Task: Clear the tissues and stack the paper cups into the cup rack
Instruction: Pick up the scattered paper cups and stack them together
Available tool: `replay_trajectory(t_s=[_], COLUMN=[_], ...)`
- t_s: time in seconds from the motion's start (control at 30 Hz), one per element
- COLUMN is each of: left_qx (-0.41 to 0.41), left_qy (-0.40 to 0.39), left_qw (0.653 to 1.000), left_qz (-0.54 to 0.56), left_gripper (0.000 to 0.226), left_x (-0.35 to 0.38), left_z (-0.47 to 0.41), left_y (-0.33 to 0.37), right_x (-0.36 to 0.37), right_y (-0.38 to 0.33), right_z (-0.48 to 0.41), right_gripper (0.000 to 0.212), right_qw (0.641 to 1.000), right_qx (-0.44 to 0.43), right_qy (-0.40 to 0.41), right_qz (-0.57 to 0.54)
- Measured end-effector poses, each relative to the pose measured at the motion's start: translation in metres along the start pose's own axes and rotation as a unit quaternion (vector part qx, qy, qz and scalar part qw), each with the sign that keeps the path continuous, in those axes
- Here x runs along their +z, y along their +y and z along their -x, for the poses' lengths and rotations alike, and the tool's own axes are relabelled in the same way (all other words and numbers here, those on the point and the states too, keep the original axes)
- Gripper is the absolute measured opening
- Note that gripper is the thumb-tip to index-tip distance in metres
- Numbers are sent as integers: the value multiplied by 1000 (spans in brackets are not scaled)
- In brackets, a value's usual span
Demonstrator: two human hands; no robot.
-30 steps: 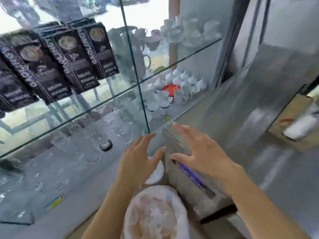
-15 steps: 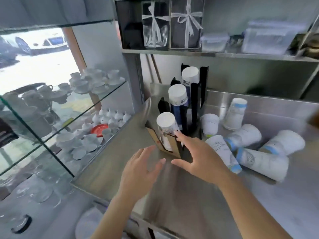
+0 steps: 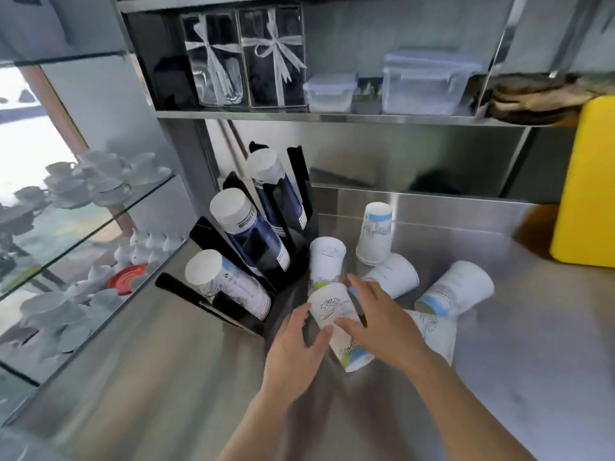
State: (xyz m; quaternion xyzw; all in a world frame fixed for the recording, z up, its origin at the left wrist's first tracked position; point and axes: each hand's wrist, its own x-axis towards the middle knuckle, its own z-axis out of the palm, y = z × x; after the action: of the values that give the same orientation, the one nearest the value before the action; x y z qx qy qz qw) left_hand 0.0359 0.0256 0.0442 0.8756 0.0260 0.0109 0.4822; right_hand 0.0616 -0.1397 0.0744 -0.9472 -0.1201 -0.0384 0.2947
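A black cup rack (image 3: 293,207) stands at the back left of the steel counter (image 3: 166,377), holding three slanted stacks of white paper cups (image 3: 229,284). Loose white paper cups lie scattered to its right: two stand upside down (image 3: 374,234), several lie on their sides (image 3: 456,289). One lying cup (image 3: 332,311) sits between my hands. My left hand (image 3: 296,344) touches its left side with fingers spread. My right hand (image 3: 379,314) rests over its right side, fingers apart. Neither hand has closed around it. No tissues are in view.
A yellow container (image 3: 585,181) stands at the right edge of the counter. A steel shelf (image 3: 332,118) above holds plastic boxes and ribboned gift boxes. Glass shelves (image 3: 100,221) with white porcelain cups run along the left.
The view has swung from the glass cabinet to the counter and rack. Both hands have moved right from in front of the rack to either side of a lying paper cup.
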Motion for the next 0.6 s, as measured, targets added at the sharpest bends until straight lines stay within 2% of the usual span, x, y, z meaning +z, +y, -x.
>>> replay_trajectory(t_s=[0.17,0.27,0.33,0.47,0.6], left_qx=[-87,-183,-236,-289,-292], left_qy=[-24,-34,-46,-89,-85], left_qw=[989,954,940,913,919], left_qz=[121,234,242,275,250], left_gripper=[59,59,58,55,59], left_x=[24,28,31,28,17], left_z=[-22,-36,-43,-51,-60], left_y=[-8,-8,-11,-10,-18], right_x=[29,43,49,51,52], right_y=[15,14,14,15,8], right_z=[0,2,1,-13,-23], right_gripper=[73,77,78,76,93], right_qw=[998,996,994,986,975], right_qx=[51,79,93,149,194], right_qy=[-38,-45,-48,-79,-92], right_qz=[22,14,12,12,-58])
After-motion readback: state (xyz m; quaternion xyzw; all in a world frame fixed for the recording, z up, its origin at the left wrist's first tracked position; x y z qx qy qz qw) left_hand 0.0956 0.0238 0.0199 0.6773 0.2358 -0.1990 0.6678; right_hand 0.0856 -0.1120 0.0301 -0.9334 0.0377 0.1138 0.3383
